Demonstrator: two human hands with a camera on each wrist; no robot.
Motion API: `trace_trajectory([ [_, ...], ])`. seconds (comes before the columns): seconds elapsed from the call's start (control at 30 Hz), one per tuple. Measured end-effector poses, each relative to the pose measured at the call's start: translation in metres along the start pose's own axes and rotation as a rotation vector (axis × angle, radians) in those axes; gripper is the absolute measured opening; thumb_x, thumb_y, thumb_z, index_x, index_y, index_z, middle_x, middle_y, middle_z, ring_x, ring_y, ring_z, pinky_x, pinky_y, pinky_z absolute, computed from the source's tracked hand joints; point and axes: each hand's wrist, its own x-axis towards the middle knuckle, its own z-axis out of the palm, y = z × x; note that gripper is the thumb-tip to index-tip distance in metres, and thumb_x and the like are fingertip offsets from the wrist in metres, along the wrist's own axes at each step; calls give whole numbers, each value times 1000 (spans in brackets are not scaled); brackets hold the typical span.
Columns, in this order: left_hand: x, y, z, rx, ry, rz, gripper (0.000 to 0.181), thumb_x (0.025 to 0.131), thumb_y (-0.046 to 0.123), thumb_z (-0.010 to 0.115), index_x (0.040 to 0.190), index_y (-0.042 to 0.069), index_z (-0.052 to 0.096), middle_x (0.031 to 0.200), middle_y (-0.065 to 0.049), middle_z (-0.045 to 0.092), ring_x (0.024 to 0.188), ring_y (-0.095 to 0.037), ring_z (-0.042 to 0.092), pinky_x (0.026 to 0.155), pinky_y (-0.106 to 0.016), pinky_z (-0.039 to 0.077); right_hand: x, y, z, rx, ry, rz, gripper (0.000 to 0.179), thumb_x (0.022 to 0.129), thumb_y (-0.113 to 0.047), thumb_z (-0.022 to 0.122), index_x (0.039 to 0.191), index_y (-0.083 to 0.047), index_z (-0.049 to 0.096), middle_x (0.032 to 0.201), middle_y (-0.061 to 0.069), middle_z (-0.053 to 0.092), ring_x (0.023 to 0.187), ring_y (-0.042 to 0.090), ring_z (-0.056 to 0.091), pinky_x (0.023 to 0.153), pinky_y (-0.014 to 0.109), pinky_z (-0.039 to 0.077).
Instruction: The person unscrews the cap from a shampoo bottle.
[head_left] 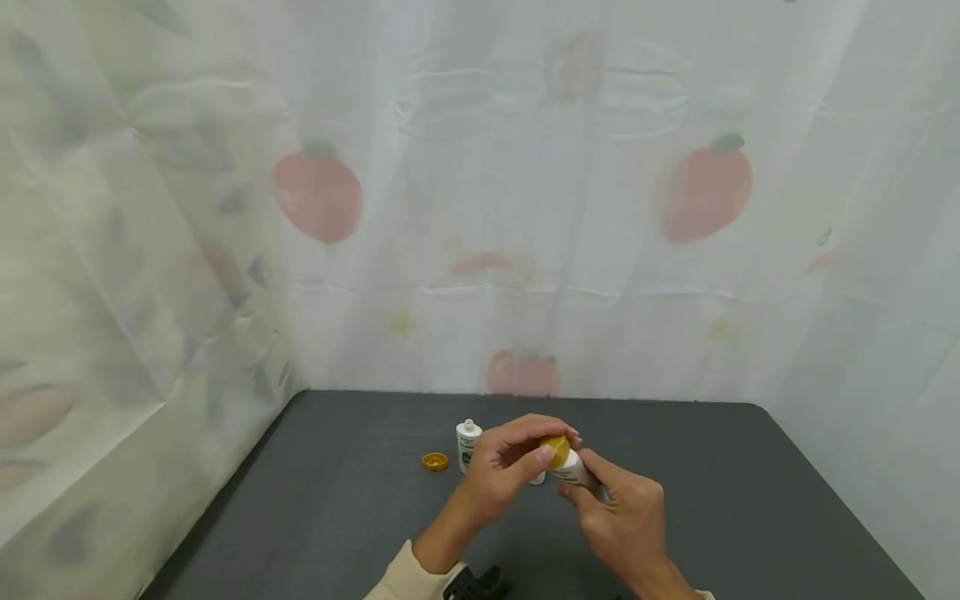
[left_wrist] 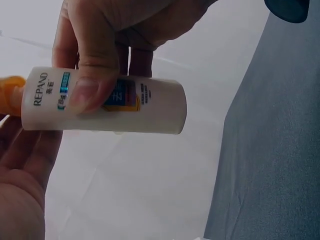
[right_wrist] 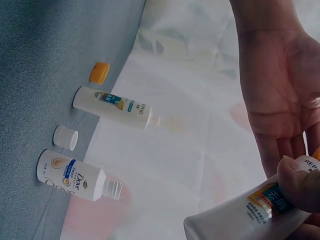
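Observation:
My right hand (head_left: pixel 626 512) grips a small white REPAND bottle (left_wrist: pixel 160 107), its thumb pressed across the label. At the bottle's top end, my left hand (head_left: pixel 491 471) pinches an orange cap (head_left: pixel 557 450) between thumb and fingers. The cap sits right at the bottle's neck, and the bottle is tilted well over, off the table. In the right wrist view the left palm (right_wrist: pixel 280 85) faces the camera beside the bottle, while the cap is mostly cut off by the frame edge.
Behind the hands, a second REPAND bottle (right_wrist: pixel 112 106) stands uncapped on the grey table (head_left: pixel 337 517), an orange cap (head_left: pixel 435 462) beside it. An uncapped Dove bottle (right_wrist: pixel 72 175) stands near a white screw cap (right_wrist: pixel 65 137). Fruit-printed white curtains (head_left: pixel 480 208) hang around the table.

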Motion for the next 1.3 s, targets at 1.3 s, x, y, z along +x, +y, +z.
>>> trace_trajectory([
  [1.3, 6, 1, 26, 70, 170, 1, 16, 100, -3, 64, 113, -8, 73, 109, -33, 71, 105, -11, 75, 86, -40, 65, -4, -2, -4, 73, 19, -65, 41, 62, 3, 93, 101, -2, 82, 65, -6, 72, 50, -13, 47, 48, 9, 40],
])
